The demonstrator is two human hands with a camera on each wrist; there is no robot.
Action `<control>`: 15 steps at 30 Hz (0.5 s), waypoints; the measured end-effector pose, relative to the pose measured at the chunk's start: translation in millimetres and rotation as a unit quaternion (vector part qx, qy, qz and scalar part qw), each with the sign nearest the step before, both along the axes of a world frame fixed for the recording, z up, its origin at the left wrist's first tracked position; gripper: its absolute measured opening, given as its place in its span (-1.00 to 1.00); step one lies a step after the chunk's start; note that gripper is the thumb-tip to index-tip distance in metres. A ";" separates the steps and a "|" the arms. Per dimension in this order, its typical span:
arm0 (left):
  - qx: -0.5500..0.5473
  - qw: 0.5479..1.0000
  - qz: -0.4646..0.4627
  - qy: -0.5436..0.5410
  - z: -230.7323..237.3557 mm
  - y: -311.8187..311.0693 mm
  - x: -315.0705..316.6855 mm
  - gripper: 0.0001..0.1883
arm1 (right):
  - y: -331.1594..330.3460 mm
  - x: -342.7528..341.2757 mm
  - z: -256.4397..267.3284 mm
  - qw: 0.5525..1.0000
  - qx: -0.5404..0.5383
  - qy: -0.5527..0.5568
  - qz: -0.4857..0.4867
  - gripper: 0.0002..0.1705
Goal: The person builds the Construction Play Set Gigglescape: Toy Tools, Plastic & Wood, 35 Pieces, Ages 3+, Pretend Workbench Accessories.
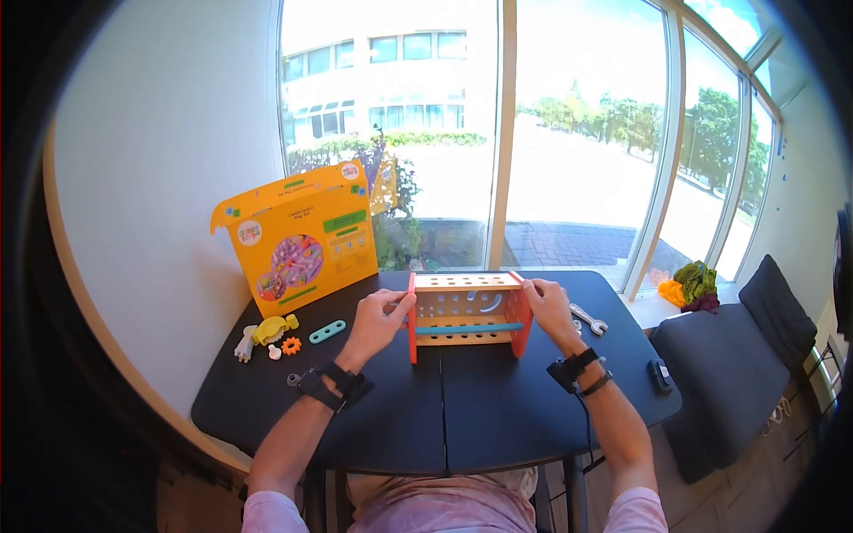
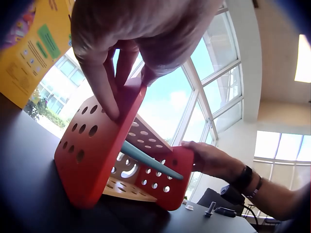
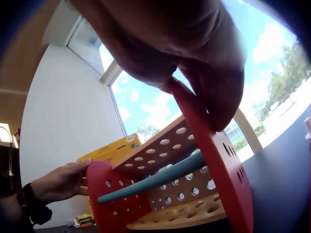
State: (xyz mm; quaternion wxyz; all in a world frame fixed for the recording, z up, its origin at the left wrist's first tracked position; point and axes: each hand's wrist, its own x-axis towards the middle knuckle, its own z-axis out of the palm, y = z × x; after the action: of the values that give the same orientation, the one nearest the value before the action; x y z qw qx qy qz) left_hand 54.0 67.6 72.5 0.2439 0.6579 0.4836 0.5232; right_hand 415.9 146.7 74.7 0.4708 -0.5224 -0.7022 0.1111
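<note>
A wooden toy frame with perforated boards [image 1: 466, 282] and red side panels [image 2: 114, 141] [image 3: 221, 160] stands on the black table. A blue-green bar [image 1: 471, 329] runs between the two panels. My left hand [image 1: 378, 324] pinches the upper edge of the left panel between thumb and fingers; in the left wrist view that hand [image 2: 141, 39] covers the panel's top corner. My right hand [image 1: 549, 311] grips the top of the right panel, thumb on one face and fingers on the other, as the right wrist view shows the hand [image 3: 180, 53] close up.
A yellow box [image 1: 302, 240] stands at the back left. Before it lie a yellow toy piece [image 1: 274, 329], an orange gear [image 1: 290, 346] and a teal perforated strip [image 1: 328, 332]. At right are a wrench [image 1: 588, 319] and a black device [image 1: 659, 376]. A grey bolt [image 2: 210, 209] stands near the right panel.
</note>
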 end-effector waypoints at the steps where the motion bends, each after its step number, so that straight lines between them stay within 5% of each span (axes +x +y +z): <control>1: -0.014 1.000 -0.009 -0.004 1.5 -1.0 2.4 -0.56 | -0.6 4.2 0.7 1.000 -0.007 0.000 0.001 -0.48; 15: -0.018 0.998 -0.055 0.012 1.1 9.3 37.9 -0.53 | 11.3 57.7 -8.4 0.999 -0.029 0.020 0.009 -0.46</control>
State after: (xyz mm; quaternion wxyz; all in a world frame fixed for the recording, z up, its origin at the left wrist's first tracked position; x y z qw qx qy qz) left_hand 91.9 77.0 73.6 0.2787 0.6852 0.4588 0.4923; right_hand 473.6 158.0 66.3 0.4683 -0.5274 -0.6938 0.1455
